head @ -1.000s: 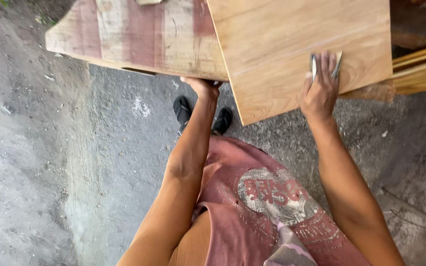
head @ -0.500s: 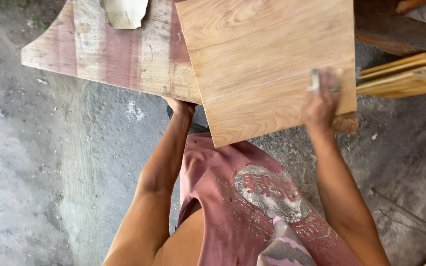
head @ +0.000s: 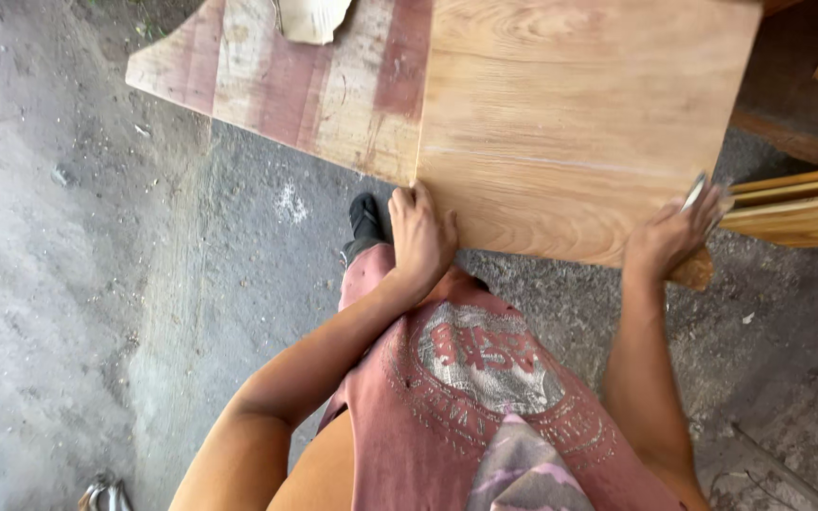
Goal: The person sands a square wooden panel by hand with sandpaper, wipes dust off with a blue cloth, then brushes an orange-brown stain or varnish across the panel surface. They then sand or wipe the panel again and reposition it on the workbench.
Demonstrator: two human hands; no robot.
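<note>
A light wooden panel (head: 570, 123) lies on top of a worn, red-streaked wooden board (head: 314, 85). My left hand (head: 420, 237) rests at the panel's near left corner, fingers on its edge. My right hand (head: 669, 237) is at the panel's near right corner, shut on a small folded piece of sandpaper (head: 698, 192) pressed against the edge.
A pale crumpled cloth (head: 312, 17) lies on the board at the far side. Stacked wooden planks (head: 797, 208) sit to the right. A rough concrete floor (head: 78, 284) spreads below, and my dark shoe (head: 364, 222) shows under the board.
My right hand with the sandpaper has slid from the panel's face to its near right corner. My left hand has come up from under the board onto the panel's corner.
</note>
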